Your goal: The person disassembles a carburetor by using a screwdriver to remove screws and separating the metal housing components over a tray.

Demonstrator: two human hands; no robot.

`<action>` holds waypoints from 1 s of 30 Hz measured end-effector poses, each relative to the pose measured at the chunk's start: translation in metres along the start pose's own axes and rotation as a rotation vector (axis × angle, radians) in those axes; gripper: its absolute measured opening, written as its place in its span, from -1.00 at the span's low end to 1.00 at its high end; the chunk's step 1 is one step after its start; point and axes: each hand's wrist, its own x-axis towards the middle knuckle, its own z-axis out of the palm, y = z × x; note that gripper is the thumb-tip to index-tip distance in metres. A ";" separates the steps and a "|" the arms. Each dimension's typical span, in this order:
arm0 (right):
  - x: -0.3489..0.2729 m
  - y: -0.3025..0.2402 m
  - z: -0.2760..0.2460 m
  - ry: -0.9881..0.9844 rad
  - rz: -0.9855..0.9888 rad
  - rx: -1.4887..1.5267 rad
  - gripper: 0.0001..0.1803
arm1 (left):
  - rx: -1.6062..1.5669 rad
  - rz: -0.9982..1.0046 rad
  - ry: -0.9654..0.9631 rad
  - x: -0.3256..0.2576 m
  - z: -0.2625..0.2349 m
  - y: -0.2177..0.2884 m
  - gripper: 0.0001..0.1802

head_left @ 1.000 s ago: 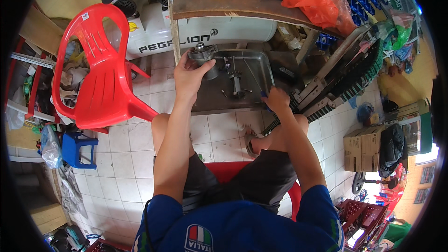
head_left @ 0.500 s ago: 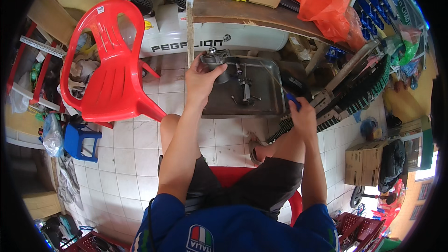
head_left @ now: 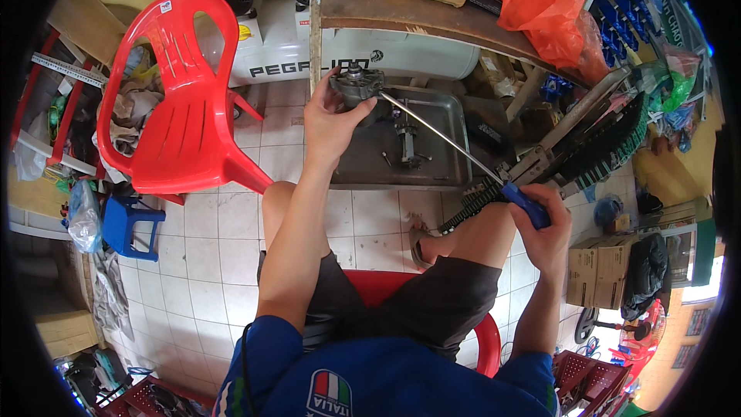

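Note:
My left hand is closed round a dark metal machine part with a shaft end on top, held above the left side of a metal tray. In my right hand is a long screwdriver with a blue handle. Its thin shank slants up and left, and the tip meets the right side of the machine part; whether it sits in a gap or only touches is too small to tell. Inside the tray stands another metal part with small loose pieces beside it.
A red plastic chair stands at the left, with a small blue stool below it. Behind the tray are a grey air tank and a wooden shelf. A rack-like metal piece leans at the right, above cardboard boxes.
My right hand has moved right and down, and the screwdriver's shank now reaches the machine part. The machine part has tilted in my left hand.

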 end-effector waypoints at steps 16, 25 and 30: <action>0.010 -0.009 0.000 -0.006 -0.092 -0.092 -0.68 | -0.023 0.021 -0.030 0.000 0.001 -0.004 -0.14; 0.013 -0.013 -0.003 0.000 -0.146 -0.141 -0.69 | 0.009 0.014 -0.040 0.000 0.002 -0.006 -0.13; 0.014 -0.024 -0.005 0.019 -0.246 -0.216 -0.69 | 0.008 0.058 -0.040 0.001 0.000 -0.013 -0.13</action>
